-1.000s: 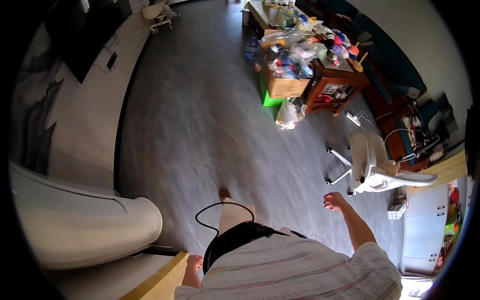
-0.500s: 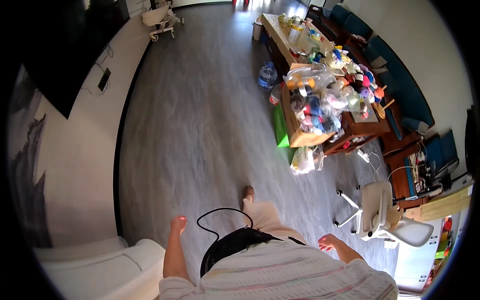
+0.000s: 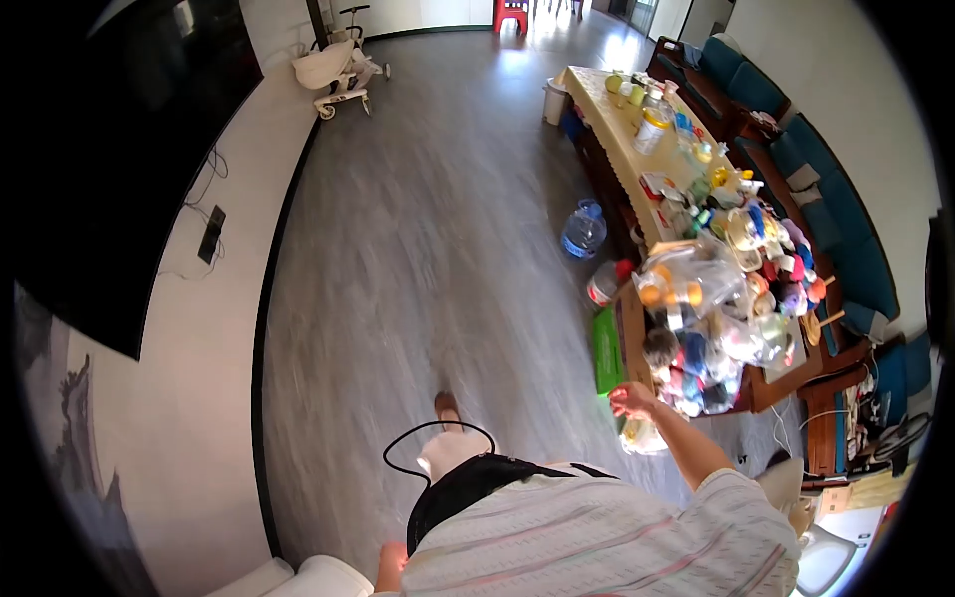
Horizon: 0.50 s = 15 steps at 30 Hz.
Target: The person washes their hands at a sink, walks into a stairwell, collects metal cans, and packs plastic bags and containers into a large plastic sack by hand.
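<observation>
My right hand (image 3: 632,399) swings out ahead of me with loosely bent fingers and nothing visible in them. It overlaps the near corner of a cardboard box (image 3: 633,333) in view, and I cannot tell that it touches it. The box brims with balls of yarn (image 3: 696,353) and clear plastic bags (image 3: 704,269). Just beyond the hand stands a green box (image 3: 607,350), with a white plastic bag (image 3: 642,438) below it. Low beside my body hangs my left hand (image 3: 394,553), partly hidden, its fingers unclear. A black bag (image 3: 453,488) with a looped strap is at my waist.
A long cluttered table (image 3: 607,104) runs along the right, with teal-cushioned sofas (image 3: 821,199) behind. A water jug (image 3: 584,231) and a red-capped bottle (image 3: 605,284) stand on the grey floor (image 3: 418,229). A white stroller (image 3: 333,70) is far left; an office chair (image 3: 826,557) is near right.
I have stepped forward; the table and boxes are nearer. My right hand has swung forward, while my left hand has dropped back beside my body. The office chair has slid toward the lower edge.
</observation>
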Each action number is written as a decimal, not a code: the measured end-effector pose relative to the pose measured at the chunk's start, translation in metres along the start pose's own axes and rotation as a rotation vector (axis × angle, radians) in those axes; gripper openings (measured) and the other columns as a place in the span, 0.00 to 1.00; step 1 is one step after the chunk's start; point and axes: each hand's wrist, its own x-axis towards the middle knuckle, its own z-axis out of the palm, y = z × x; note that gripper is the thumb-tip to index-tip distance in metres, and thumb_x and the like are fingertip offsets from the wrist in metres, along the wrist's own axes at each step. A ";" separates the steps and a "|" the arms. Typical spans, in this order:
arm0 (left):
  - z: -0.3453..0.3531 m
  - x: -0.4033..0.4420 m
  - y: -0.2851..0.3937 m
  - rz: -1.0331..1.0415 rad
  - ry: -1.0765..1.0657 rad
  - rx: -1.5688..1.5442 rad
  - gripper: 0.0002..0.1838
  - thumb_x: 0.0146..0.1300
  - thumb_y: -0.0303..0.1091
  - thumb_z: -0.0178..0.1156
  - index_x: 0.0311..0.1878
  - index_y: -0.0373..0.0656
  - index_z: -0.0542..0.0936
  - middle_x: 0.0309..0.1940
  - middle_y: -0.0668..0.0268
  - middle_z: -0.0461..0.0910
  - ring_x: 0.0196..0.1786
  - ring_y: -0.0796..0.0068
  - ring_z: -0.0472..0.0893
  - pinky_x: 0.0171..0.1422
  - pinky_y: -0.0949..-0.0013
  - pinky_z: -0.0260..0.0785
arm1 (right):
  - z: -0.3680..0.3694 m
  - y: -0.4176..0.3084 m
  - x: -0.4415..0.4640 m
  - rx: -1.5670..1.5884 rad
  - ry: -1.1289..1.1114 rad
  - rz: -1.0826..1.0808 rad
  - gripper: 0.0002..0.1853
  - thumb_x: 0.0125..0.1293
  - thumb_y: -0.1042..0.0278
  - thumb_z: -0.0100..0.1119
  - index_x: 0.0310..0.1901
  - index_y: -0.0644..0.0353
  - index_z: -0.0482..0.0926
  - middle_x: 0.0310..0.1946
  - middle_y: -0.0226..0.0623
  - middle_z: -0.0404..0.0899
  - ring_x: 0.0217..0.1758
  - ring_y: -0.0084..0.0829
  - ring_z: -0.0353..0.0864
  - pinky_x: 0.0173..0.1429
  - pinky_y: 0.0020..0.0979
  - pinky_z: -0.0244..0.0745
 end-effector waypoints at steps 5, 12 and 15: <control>-0.038 0.084 0.129 0.172 -0.042 0.240 0.02 0.49 0.28 0.53 0.27 0.43 0.74 0.16 0.68 0.70 0.16 0.75 0.67 0.17 0.68 0.61 | -0.010 -0.077 0.093 0.133 -0.067 0.050 0.13 0.57 0.66 0.51 0.44 0.58 0.71 0.29 0.30 0.76 0.29 0.23 0.77 0.22 0.21 0.66; -0.151 0.266 0.486 0.399 -0.017 -0.067 0.05 0.52 0.28 0.46 0.28 0.41 0.71 0.17 0.67 0.70 0.13 0.74 0.67 0.12 0.72 0.56 | -0.021 -0.125 0.128 0.181 0.004 0.299 0.03 0.52 0.71 0.50 0.29 0.55 0.73 0.18 0.29 0.72 0.18 0.23 0.74 0.12 0.25 0.55; -0.143 0.244 0.668 0.490 -0.013 -0.194 0.09 0.57 0.25 0.39 0.31 0.40 0.71 0.22 0.68 0.69 0.24 0.78 0.68 0.26 0.73 0.62 | -0.044 -0.108 0.170 0.395 -0.193 0.519 0.06 0.48 0.70 0.48 0.17 0.50 0.66 0.13 0.26 0.66 0.14 0.22 0.70 0.11 0.24 0.48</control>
